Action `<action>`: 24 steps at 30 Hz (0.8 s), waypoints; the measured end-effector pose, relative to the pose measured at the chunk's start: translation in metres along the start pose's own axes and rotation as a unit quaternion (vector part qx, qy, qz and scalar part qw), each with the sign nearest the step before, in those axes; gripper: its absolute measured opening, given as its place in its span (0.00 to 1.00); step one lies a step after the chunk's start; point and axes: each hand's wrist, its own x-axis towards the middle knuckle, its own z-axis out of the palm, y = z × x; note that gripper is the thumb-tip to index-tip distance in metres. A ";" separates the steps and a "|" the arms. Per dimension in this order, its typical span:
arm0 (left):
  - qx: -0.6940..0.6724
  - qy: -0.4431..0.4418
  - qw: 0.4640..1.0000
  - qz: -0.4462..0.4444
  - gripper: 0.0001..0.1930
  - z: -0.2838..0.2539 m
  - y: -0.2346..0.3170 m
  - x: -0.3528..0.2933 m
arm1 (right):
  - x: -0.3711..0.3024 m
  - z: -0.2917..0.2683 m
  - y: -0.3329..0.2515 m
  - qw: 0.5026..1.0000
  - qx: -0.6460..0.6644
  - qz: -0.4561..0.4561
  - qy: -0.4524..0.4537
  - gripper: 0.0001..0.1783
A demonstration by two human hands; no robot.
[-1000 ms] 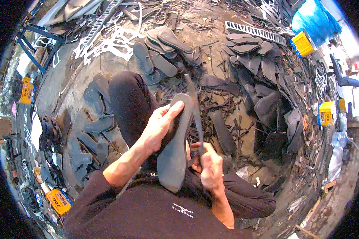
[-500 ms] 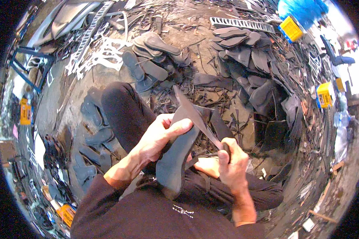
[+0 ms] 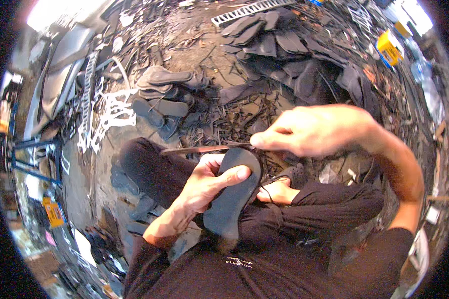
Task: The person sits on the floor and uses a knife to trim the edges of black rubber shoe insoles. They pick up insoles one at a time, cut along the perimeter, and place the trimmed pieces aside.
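Note:
My left hand (image 3: 204, 187) is closed round a dark grey shoe sole (image 3: 229, 199), its thumb pressed on the sole's upper face. The sole lies aslant over my lap, with its rounded end pointing away from me. My right hand (image 3: 319, 130) is closed round the end of a long knife (image 3: 199, 149); the handle itself is mostly hidden by the fingers. Seen nearly edge-on, the blade runs crosswise to the left at the sole's far end. Whether the edge touches the sole I cannot tell.
Dark soles lie in a pile (image 3: 164, 94) ahead on the left, and a larger pile (image 3: 304, 74) is at the far right. Thin rubber offcuts (image 3: 234, 119) litter the ground between them. White cut-out scrap (image 3: 115, 112) lies at the left, and a yellow box (image 3: 389, 48) stands far right.
My right hand has swung up and outward, and the knife has turned from slanting beside the sole to lying crosswise at its far end. My left hand keeps its hold. The view has shifted.

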 end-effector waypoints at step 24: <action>-0.208 0.358 0.868 0.272 0.11 -0.018 -0.033 0.018 | 0.059 0.215 -0.010 0.867 0.215 0.041 0.448 0.18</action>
